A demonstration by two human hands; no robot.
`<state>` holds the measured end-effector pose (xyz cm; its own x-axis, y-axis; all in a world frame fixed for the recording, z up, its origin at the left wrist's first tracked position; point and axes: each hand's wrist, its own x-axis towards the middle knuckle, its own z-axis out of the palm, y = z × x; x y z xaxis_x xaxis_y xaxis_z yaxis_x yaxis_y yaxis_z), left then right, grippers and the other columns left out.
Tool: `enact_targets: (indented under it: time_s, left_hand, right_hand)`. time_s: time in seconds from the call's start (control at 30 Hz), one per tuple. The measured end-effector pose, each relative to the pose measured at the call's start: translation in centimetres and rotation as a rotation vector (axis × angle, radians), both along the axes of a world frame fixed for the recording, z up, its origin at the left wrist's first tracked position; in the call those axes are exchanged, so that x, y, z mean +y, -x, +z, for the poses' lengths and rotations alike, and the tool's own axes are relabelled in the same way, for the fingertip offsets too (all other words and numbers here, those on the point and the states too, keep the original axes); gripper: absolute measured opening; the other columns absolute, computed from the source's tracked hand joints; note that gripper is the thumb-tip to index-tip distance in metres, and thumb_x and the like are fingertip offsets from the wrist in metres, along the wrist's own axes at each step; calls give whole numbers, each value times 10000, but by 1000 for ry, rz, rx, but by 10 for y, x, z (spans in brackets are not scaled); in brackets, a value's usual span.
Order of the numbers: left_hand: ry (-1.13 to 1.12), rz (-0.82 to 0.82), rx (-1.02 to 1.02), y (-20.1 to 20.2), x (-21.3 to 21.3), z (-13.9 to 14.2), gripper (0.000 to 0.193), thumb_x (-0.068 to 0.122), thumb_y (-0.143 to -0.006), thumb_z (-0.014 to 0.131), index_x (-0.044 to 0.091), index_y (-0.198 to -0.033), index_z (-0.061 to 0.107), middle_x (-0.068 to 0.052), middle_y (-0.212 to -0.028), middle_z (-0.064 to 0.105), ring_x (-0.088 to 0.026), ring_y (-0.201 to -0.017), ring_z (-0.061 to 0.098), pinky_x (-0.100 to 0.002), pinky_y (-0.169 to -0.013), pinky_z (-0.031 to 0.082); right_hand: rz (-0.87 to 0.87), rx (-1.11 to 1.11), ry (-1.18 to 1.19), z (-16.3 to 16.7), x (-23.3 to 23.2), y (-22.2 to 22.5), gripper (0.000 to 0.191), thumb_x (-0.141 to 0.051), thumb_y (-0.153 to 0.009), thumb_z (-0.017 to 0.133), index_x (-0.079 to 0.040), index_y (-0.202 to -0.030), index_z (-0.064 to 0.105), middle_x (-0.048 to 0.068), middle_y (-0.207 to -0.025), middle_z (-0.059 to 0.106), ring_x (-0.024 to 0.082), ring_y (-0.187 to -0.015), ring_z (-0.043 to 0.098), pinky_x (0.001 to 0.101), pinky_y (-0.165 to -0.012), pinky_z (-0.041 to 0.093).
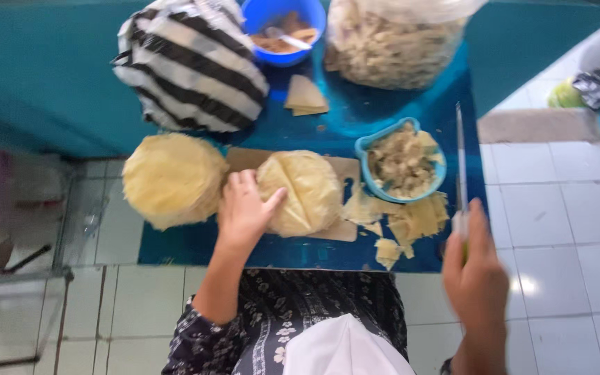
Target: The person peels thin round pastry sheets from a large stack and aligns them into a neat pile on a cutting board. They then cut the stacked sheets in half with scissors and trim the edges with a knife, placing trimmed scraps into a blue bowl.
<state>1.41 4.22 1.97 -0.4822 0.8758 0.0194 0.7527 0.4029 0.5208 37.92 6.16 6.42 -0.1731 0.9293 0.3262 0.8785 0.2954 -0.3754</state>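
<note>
I see my left hand (243,208) resting on the round stack of thin pale yellow wrappers (300,192) lying on the flat wooden cutting board (338,169). Left of it lies a second round pale wrapper stack (173,179); right, a light blue plastic bowl of scraps (401,161). My right hand (477,278) holds the long-bladed knife (460,163) further right.

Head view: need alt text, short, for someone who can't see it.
A person's left hand presses a stack of round yellow wrappers on a wooden cutting board, while the right hand holds a knife upright beside it. Another wrapper stack, cut scraps and a light blue bowl sit on the blue table.
</note>
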Motion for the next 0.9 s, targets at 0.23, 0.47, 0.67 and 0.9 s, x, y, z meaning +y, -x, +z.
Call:
enact_targets:
  time_s: [0.23, 0.47, 0.67, 0.9]
  left_hand:
    - [8, 20, -54, -10, 2, 11, 636, 454, -823, 767, 2, -1228, 579, -245, -1190, 592, -452, -1059, 608, -524, -857, 502]
    - [231, 184, -255, 0, -9, 26, 608, 526, -847, 725, 31, -1191, 642, -213, -1065, 742, -381, -1004, 711, -462, -873, 544]
    - [-15, 46, -82, -10, -12, 14, 523, 452, -867, 769, -18, -1045, 626, -264, -1059, 682, -471, -977, 652, -518, -804, 515]
    - [-182, 173, -516, -31, -19, -7, 538, 264, -876, 778, 7, -1235, 471, -203, -1105, 714, -342, -1010, 712, -410, -843, 561]
  right_hand:
    - [-78, -383, 125, -22, 147, -32, 497, -288, -1032, 609, -210, -1516, 524, 168, -1103, 689, 410, -942, 687, 534, -759, 549]
    - [156, -314, -86, -32, 166, -38, 246, -288, -1056, 623, -108, -1217, 671, 160, -1030, 650, 382, -1006, 642, 501, -853, 525]
    - [-158, -291, 504, -21, 41, -50, 374, -430, -901, 745, -70, -981, 686, 124, -841, 717, 375, -834, 693, 490, -724, 548]
    - [-201, -219, 411, -44, 4, -57, 425, -269, -888, 768, -66, -1250, 676, 83, -933, 721, 314, -852, 688, 448, -742, 540]
